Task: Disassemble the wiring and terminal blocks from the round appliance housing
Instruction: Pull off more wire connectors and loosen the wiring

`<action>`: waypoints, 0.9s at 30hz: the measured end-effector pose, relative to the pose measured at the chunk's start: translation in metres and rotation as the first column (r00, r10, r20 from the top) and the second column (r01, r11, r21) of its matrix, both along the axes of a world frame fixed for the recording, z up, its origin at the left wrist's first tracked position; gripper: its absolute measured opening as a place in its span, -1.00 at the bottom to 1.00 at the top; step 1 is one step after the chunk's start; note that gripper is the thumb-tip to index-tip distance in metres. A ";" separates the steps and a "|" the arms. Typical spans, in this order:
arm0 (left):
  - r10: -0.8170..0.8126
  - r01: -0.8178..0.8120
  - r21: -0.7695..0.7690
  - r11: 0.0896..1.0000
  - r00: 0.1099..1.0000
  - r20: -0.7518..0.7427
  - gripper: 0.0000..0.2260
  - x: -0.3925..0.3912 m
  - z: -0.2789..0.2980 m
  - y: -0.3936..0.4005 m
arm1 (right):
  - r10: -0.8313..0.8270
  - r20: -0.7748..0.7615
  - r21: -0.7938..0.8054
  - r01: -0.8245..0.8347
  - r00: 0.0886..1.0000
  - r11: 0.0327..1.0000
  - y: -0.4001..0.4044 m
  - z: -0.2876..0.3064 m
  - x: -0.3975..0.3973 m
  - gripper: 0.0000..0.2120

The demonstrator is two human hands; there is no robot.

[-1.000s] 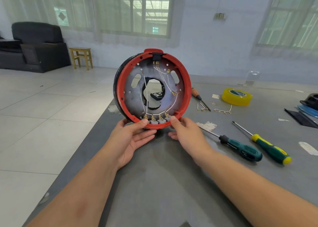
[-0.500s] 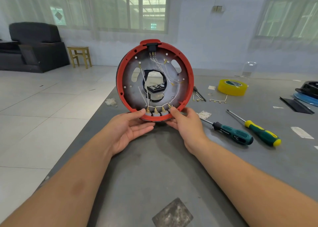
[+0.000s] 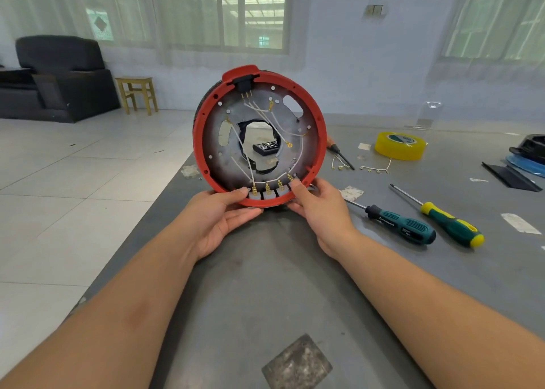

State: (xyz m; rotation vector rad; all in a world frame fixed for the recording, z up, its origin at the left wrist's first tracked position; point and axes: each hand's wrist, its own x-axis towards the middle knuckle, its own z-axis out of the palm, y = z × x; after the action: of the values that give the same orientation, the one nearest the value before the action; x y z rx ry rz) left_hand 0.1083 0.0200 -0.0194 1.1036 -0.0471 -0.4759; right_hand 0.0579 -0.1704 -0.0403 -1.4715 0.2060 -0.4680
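The round housing [image 3: 259,136] stands on its edge near the bench's [image 3: 295,285] left edge. The left hand [image 3: 224,220] and right hand [image 3: 317,208] both grip its bottom rim, thumbs by the gray blocks [image 3: 269,193]. It could roll and fall off. Hard pulls might snap the thin white wires [image 3: 274,117].

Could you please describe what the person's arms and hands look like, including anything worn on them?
Both arms are bare as far up as the frame shows; no sleeves are visible. The left hand and right hand wear no gloves, and no rings, watch or bracelets show on the fingers or wrists. The thumbnails are short and unpainted.
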 end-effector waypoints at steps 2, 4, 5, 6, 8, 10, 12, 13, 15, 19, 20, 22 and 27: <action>0.014 -0.014 0.004 1.000 1.000 0.009 -0.74 0.000 -0.001 -0.001 | 0.014 -0.008 -0.074 -0.015 1.000 0.997 0.002 0.001 -0.005 -0.82; 0.030 -0.030 -0.003 1.000 0.999 0.015 -0.76 0.000 -0.001 -0.001 | 0.003 -0.025 -0.254 -0.010 1.000 0.967 0.002 0.003 -0.014 -0.76; 0.034 -0.034 -0.008 0.999 0.999 0.017 -0.76 0.000 -0.002 -0.001 | -0.016 -0.028 -0.376 0.004 0.999 0.927 0.002 0.004 -0.020 -0.70; 0.038 -0.038 -0.015 0.999 0.999 0.021 -0.76 0.000 -0.002 -0.001 | -0.041 -0.023 -0.501 0.023 0.999 0.865 0.000 0.004 -0.027 -0.64; 0.049 -0.048 -0.031 0.998 0.998 0.024 -0.75 0.001 -0.003 -0.001 | -0.103 0.008 -0.763 0.073 0.995 0.642 -0.009 0.003 -0.041 -0.53; 0.056 -0.055 -0.048 0.997 0.998 0.026 -0.73 0.002 -0.004 0.000 | -0.166 0.109 -0.958 0.148 0.980 0.244 -0.026 0.002 -0.056 -0.55; 0.048 -0.046 -0.072 0.996 0.999 0.027 -0.70 0.003 -0.005 0.001 | -0.208 0.202 -0.979 0.192 0.957 -0.065 -0.047 0.005 -0.070 -0.63; 0.041 -0.039 -0.085 0.996 0.999 0.024 -0.69 0.003 -0.005 0.002 | -0.258 0.222 -0.972 0.192 0.940 -0.137 -0.057 0.007 -0.077 -0.66; 0.032 -0.030 -0.114 0.993 0.999 0.016 -0.65 0.004 -0.006 0.004 | -0.420 0.222 -0.966 0.140 0.880 -0.217 -0.072 0.009 -0.086 -0.69; 0.031 -0.028 -0.184 0.982 0.999 0.013 -0.51 0.005 -0.006 0.009 | -0.685 -0.010 -0.995 -0.077 0.728 -0.067 -0.086 0.010 -0.088 -0.66; 0.031 -0.027 -0.188 0.982 0.999 0.022 -0.47 0.005 -0.006 0.009 | -0.689 -0.056 -0.994 -0.105 0.722 -0.029 -0.087 0.011 -0.086 -0.65; 0.034 -0.026 -0.189 0.982 0.999 0.036 -0.36 0.005 -0.006 0.009 | -0.666 -0.074 -0.991 -0.129 0.742 -0.034 -0.089 0.011 -0.084 -0.66; 0.059 -0.048 -0.188 0.981 0.997 0.051 -0.24 0.001 -0.006 0.007 | -0.590 -0.086 -0.987 -0.149 0.803 -0.060 -0.088 0.013 -0.086 -0.66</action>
State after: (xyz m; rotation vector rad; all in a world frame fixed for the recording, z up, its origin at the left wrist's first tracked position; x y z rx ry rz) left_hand 0.1096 0.0268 -0.0250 0.9309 -0.1092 -0.3841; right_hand -0.0279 -0.2583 -0.0274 -3.1863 0.6988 -0.4956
